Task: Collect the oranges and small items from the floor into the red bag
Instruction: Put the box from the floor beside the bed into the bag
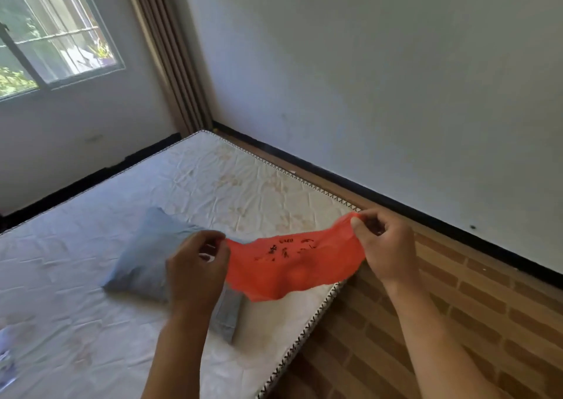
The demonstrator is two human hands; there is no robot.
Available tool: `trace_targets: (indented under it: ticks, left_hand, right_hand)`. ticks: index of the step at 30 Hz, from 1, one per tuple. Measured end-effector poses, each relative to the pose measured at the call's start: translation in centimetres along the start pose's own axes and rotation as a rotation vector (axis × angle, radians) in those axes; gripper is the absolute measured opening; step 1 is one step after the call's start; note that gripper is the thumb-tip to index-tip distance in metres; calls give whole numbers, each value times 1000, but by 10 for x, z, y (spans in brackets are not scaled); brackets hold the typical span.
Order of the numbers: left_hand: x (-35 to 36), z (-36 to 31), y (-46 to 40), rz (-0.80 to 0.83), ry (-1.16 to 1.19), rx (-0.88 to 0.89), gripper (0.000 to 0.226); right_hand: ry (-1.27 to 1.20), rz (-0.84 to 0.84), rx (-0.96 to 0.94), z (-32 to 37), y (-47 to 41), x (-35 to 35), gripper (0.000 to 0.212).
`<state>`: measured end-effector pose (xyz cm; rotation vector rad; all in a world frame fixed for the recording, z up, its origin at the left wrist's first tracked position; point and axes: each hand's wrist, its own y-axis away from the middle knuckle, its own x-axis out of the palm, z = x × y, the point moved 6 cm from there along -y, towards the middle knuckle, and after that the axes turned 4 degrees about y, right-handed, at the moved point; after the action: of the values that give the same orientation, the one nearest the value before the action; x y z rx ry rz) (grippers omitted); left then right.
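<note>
- Both hands, left hand (197, 266) and right hand (384, 246), pinch opposite ends of the red bag (292, 264), stretched above the mattress (76, 276).
- Mattress lies on brick-patterned floor (457, 322) beside white wall (365, 78).
- Thin, crumpled red plastic, black print.

The thin red plastic bag (294, 264) with black print looks slightly glossy and crinkled; the white quilted cloth mattress (228, 185) is matt, creased; the soft blue cloth pillow (143, 252) is matt; the brown brick-patterned floor (457, 322) at right looks smooth; the far pale wall (380, 78) is matt.
</note>
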<state>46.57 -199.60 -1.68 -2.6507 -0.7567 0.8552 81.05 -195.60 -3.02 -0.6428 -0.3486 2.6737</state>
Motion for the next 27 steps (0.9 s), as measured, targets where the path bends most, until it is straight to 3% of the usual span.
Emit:
trace_targets:
  ticks: [7,14,20,27]
  left_hand:
    - [101,-21,-27,188,66,-21,18]
    - [185,-67,-79,330,218,156,22]
    - [257,-95,-101,444,349,191,21]
    - [348,-141,-84,641,452,235,39]
  right_hand:
    - [120,-151,92,-53,-13,-52,12]
    - [199,-331,180,-57,-56,-96,7]
    - [284,-478,256,-62,-78,-128,9]
    - [348,-621,369,-89,-75,-194,8]
